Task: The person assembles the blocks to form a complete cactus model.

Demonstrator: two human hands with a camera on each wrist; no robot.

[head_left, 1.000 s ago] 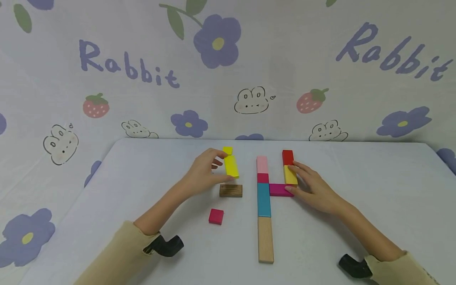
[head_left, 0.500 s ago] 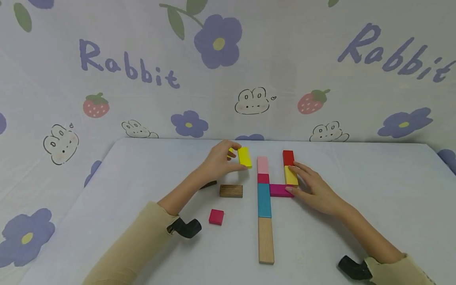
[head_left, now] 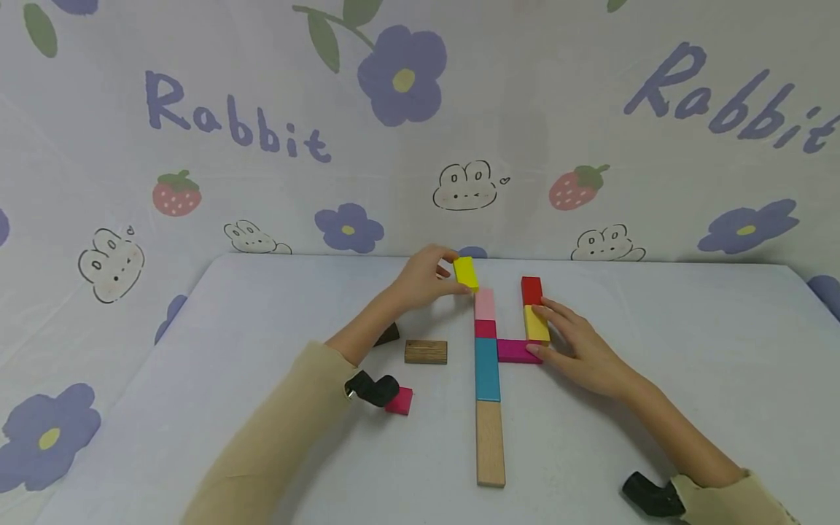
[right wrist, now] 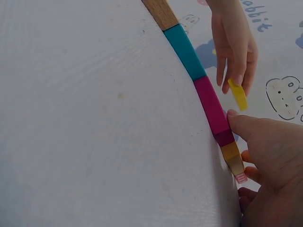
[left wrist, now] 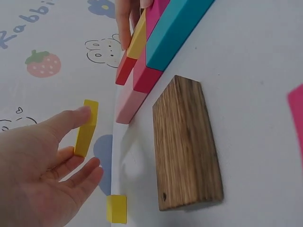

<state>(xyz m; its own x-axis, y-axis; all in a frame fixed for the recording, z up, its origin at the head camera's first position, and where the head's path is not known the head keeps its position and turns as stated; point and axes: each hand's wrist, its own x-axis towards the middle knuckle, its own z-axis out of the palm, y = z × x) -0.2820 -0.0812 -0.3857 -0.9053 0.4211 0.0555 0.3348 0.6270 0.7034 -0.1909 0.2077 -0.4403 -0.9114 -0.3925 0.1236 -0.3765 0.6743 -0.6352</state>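
My left hand [head_left: 423, 281] pinches a bright yellow block [head_left: 466, 273] between thumb and fingers, just behind the far end of a straight line of blocks. That line runs from a pink block [head_left: 484, 303] through a small red-pink block [head_left: 485, 329] and a teal block [head_left: 488, 369] to a light wooden block [head_left: 490, 443]. A magenta block [head_left: 515, 351] branches off to the right. My right hand [head_left: 584, 357] lies beside the branch, its thumb at the magenta block and a fingertip at the golden yellow block [head_left: 537, 323]. Beyond that is a red block [head_left: 531, 289].
Left of the line lie a brown wood-grain block [head_left: 426, 352] and a red-pink block [head_left: 402, 402], the latter partly behind a black wrist piece [head_left: 377, 389]. A dark block [head_left: 389, 335] shows past the left forearm. A small yellow block [left wrist: 117, 209] appears in the left wrist view.
My left hand has lifted the bright yellow block and carried it right and away from me, to the line's far end. My right hand has stayed in place.
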